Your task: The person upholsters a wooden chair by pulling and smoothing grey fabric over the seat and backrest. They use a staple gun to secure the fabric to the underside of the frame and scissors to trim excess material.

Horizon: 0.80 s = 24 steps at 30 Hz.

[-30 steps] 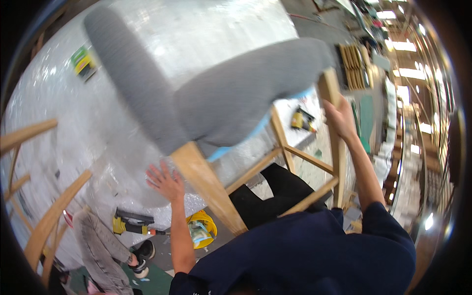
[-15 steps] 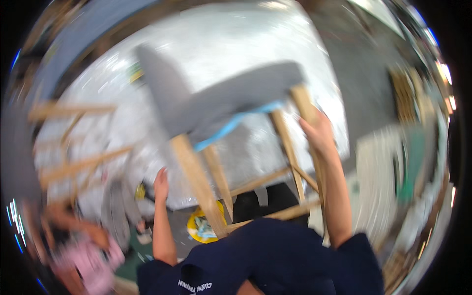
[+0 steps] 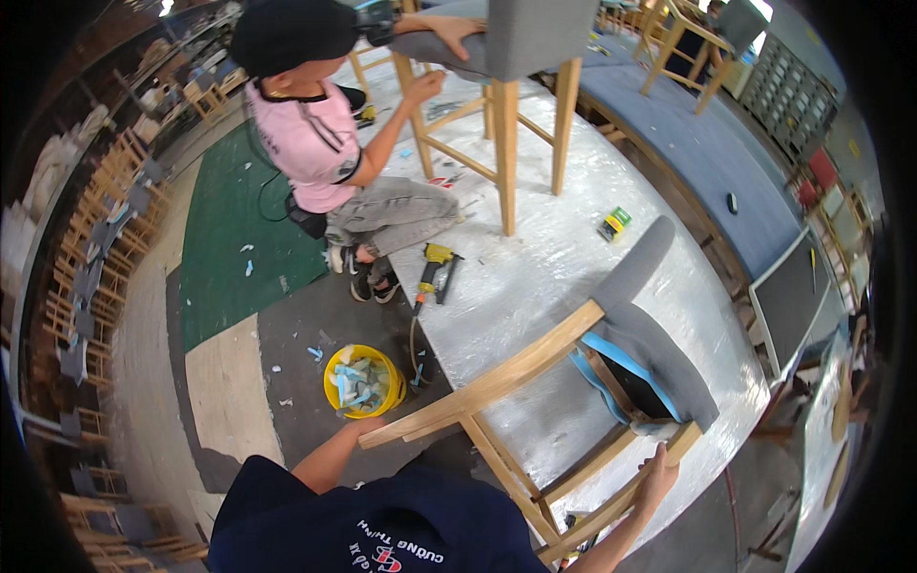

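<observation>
Table wrapped in clear, glossy plastic film (image 3: 516,306): one, broad, across the middle of the view. Long table with a matt blue top (image 3: 707,177): one, beyond it at upper right. Dark green floor sheet (image 3: 224,229): one, at left.

Co-worker in a pink shirt and black cap (image 3: 306,143): one, at the far left part of the film-wrapped table, both hands at the next item. Upright grey upholstered chair on pale wooden legs (image 3: 535,38): one, standing on that table.

Tilted grey upholstered chair with pale wooden legs (image 3: 516,369): one, over the table's near right part, legs toward the wearer; light blue cloth strip (image 3: 626,355) edging its seat's underside (whether it rests on the film cannot be told).

Round yellow plastic bucket (image 3: 394,387): one, on the floor, holding blue and whitish scraps (image 3: 363,380). Yellow-and-black staple gun (image 3: 436,272): one, lying near the table's edge.

Right hand (image 3: 657,475): grasping a leg of the tilted chair, close below the seat. Left hand (image 3: 368,428): at another leg's lower end, mostly hidden; grip cannot be told. Small green-and-yellow box (image 3: 615,223): one, on the film.
</observation>
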### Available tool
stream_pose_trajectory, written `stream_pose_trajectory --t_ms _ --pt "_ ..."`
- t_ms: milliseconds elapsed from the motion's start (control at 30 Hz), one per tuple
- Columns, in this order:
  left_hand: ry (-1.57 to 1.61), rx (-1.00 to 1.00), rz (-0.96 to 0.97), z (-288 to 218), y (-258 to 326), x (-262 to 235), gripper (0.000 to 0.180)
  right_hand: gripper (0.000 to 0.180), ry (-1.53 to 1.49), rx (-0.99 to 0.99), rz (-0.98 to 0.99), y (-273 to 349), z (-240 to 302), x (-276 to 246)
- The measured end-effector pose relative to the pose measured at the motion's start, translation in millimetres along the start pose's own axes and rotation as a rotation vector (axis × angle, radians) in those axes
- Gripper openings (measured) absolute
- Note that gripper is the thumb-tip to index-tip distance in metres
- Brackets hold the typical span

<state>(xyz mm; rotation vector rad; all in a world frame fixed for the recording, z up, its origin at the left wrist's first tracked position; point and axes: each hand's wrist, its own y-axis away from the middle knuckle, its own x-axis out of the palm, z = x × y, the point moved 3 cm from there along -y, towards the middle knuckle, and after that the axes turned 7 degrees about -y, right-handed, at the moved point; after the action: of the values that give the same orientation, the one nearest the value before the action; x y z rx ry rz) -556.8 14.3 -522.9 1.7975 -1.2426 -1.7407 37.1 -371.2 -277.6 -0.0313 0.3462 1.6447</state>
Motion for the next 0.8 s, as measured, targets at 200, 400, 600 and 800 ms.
stream_pose_trajectory --t_ms 200,400,600,800 --pt "0.357 -0.022 0.021 110.5 88.2 115.2 0.036 0.045 0.026 -0.100 0.127 -0.9 -4.5 -4.9" --pt "0.680 -0.103 -0.147 135.8 141.7 147.6 0.036 0.058 0.218 -0.113 0.108 0.3 -17.0 -19.3" --pt "0.591 -0.003 -0.202 89.5 150.3 51.0 0.041 0.092 0.520 -0.225 0.047 109.6 -48.2 -37.4" --pt "0.585 0.406 -0.174 88.1 77.6 -2.4 0.040 0.069 0.469 -0.224 0.009 253.6 -79.8 -40.7"
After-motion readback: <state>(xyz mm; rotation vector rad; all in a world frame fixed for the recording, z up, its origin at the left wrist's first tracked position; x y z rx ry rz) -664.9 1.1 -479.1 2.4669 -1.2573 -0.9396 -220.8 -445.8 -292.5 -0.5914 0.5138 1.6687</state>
